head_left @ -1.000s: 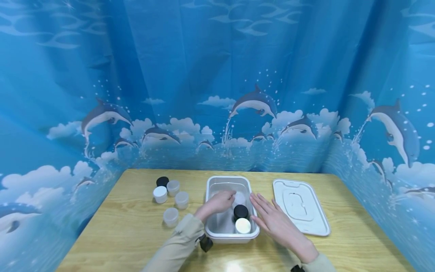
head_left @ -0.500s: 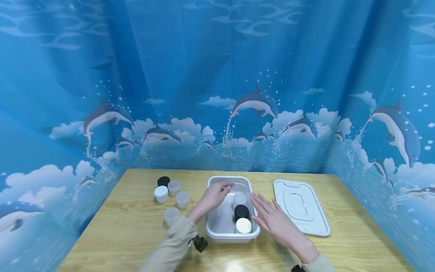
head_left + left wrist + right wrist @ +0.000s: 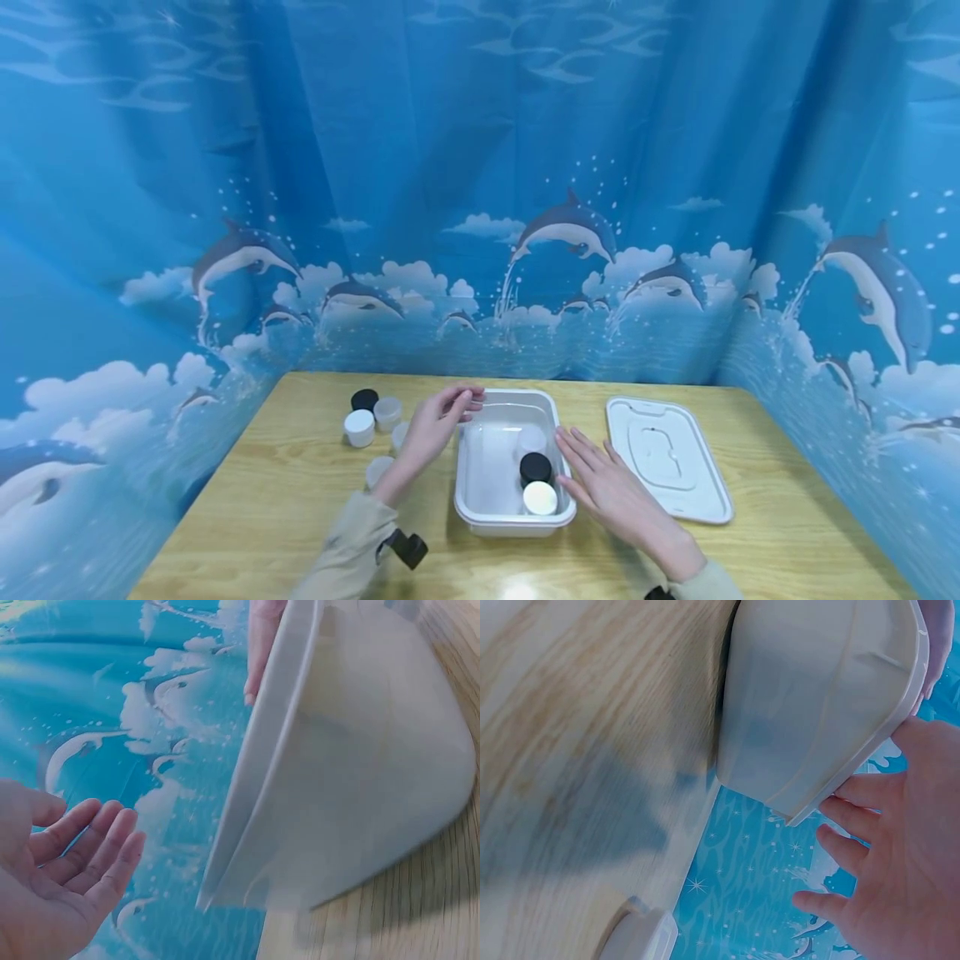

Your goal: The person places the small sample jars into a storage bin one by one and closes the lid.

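Note:
A white plastic tub (image 3: 510, 527) stands mid-table. Along its right side sit three small jars: one translucent (image 3: 531, 439), one black-lidded (image 3: 536, 468), one white-lidded (image 3: 540, 497). My left hand (image 3: 441, 418) hovers just left of the tub's far corner, fingers relaxed and empty; the left wrist view shows its open palm (image 3: 60, 885) beside the tub wall (image 3: 352, 772). My right hand (image 3: 603, 487) lies flat, straight fingers touching the tub's right rim, as the right wrist view also shows (image 3: 892, 877).
The tub's white lid (image 3: 667, 457) lies flat to the right. Left of the tub stand loose jars: a black-lidded one (image 3: 364, 399), a translucent one (image 3: 387, 412), a white-lidded one (image 3: 359, 427) and a clear one (image 3: 378, 469). Blue dolphin curtains enclose the wooden table (image 3: 285, 500).
My left hand has come up out of the tub and moved left past its rim, leaving the translucent jar inside. The right hand has stayed against the tub.

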{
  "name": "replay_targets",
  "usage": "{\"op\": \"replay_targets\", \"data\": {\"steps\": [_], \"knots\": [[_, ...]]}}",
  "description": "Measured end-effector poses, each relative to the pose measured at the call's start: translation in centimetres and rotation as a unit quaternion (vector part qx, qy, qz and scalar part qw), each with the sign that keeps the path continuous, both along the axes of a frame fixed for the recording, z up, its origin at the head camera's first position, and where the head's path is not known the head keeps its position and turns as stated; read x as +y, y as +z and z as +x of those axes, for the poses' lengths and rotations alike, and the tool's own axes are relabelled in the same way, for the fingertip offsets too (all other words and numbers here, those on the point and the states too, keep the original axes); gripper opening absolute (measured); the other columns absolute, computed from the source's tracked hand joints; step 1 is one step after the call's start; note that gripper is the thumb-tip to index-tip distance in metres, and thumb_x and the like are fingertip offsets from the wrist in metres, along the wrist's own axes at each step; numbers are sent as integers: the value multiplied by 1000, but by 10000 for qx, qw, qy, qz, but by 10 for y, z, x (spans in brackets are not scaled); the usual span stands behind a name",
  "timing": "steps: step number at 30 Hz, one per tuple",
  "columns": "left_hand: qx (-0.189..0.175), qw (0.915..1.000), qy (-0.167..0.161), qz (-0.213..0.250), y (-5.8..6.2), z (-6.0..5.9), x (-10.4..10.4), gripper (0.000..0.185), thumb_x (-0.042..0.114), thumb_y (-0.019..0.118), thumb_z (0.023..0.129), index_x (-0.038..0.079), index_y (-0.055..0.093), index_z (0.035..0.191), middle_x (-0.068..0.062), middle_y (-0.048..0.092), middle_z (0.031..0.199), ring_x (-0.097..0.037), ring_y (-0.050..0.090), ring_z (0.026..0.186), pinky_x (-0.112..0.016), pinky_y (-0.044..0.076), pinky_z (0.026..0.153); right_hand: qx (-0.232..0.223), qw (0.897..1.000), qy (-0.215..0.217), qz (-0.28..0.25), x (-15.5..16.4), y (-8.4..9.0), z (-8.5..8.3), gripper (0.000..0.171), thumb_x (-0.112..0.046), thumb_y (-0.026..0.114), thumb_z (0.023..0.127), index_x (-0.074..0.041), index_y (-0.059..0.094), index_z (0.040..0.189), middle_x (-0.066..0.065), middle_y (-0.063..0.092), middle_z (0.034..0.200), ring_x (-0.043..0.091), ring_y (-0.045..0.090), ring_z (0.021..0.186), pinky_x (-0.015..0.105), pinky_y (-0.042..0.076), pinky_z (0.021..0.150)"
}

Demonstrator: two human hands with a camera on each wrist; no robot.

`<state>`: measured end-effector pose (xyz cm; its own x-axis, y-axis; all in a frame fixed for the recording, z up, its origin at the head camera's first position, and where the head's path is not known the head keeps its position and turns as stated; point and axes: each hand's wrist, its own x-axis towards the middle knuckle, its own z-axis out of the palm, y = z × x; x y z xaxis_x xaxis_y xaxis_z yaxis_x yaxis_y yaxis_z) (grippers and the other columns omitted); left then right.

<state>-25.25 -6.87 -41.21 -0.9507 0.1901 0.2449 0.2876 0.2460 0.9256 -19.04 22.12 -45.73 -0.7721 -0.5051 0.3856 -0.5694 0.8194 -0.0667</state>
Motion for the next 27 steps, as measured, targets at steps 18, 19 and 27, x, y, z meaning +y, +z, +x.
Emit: {"op": "replay_targets", "data": {"steps": [18,19,27], "knots": [[-27,9919,1199,-406,-17,24,-95,30,19,63,101,7,65,129,-11,70,123,-25,65,114,-32,58,96,-244,9997,-75,-20,-1,2,1,59,-37,53,105,-4,43,153,10,41,158,33,38,146,64,31,116],[-61,9914,1212,-480,-20,25,-98,31,19,65,101,6,64,129,-11,69,124,-26,65,115,-34,58,96,-255,9996,-76,-28,-1,2,1,59,-37,53,105,-4,43,153,10,42,158,32,38,146,64,31,116],[-248,9928,921,-727,-39,36,-123,47,8,75,92,-8,57,132,-26,63,128,-40,61,120,-44,56,99,-227,9997,-59,-31,-1,1,0,59,-36,54,104,-4,43,152,11,42,158,33,38,145,65,32,115]]}}
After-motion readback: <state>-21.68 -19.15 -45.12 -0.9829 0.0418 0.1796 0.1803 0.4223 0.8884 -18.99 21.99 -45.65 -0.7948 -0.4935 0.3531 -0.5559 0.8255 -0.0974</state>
